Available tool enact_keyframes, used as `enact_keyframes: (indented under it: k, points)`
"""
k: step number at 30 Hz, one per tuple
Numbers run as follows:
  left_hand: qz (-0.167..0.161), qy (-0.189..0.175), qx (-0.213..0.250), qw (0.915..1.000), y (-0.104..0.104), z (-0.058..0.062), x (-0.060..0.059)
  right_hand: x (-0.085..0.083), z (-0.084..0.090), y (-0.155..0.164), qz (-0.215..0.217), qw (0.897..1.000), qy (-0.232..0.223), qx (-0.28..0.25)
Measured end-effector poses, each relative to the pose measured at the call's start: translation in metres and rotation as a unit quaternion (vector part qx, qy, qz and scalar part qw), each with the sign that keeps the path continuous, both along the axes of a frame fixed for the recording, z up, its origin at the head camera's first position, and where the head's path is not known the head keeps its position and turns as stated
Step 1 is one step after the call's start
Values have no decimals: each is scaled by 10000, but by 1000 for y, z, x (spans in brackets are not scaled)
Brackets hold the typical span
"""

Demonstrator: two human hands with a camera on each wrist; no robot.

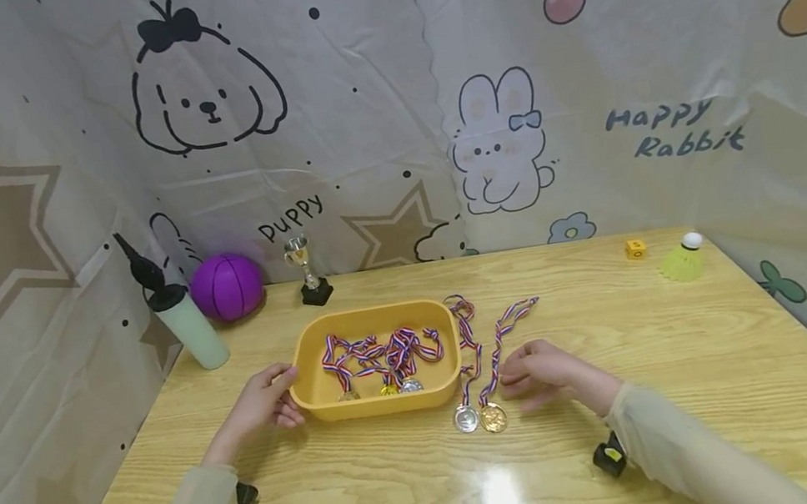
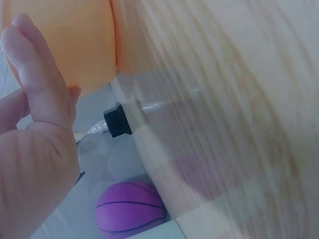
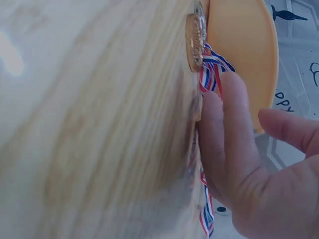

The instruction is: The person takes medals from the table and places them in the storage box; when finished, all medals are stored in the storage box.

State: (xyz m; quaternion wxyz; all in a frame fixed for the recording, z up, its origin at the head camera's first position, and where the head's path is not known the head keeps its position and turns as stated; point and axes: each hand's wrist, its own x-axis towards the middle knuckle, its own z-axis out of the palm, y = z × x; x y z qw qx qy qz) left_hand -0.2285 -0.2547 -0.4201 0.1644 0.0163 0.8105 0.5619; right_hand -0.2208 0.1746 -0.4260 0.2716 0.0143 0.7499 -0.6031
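Note:
A yellow plastic basin point(image 1: 385, 406) stands mid-table, holding several medals with tangled red, white and blue ribbons point(image 1: 400, 349). At its left end is my left hand point(image 1: 264, 399), fingertips touching the rim; in the left wrist view the fingers look extended along the basin wall point(image 2: 75, 45). Right of the basin, a silver medal point(image 1: 466, 418) and a gold medal point(image 1: 493, 417) lie side by side, their ribbons stretching away. My right hand point(image 1: 550, 370) hovers just right of the gold medal's ribbon point(image 1: 500, 345), fingers loosely bent and nothing between thumb and fingers.
Along the back left stand a pale green hand pump point(image 1: 189, 329), a purple ball point(image 1: 228, 287) and a small trophy cup point(image 1: 309, 272). A yellow cube point(image 1: 635, 249) and a yellow shuttlecock point(image 1: 684, 258) sit at the back right. Printed cloth point(image 1: 364, 55) hangs behind the table.

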Motion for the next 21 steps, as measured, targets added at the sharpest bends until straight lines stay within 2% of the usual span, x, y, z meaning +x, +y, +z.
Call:
enact_keyframes:
  k: [7, 11, 21]
  points:
    - [18, -66, 56, 10000, 1, -1, -1, -4, -8, -7, -223, 9996, -58, -137]
    - [-2, -44, 84, 10000, 1, 0, 0, -5, -10, -12, -461, 9989, 8, 30]
    - [22, -54, 64, 10000, 2, 2, 1, -6, -14, -26, -692, 9958, 190, 572]
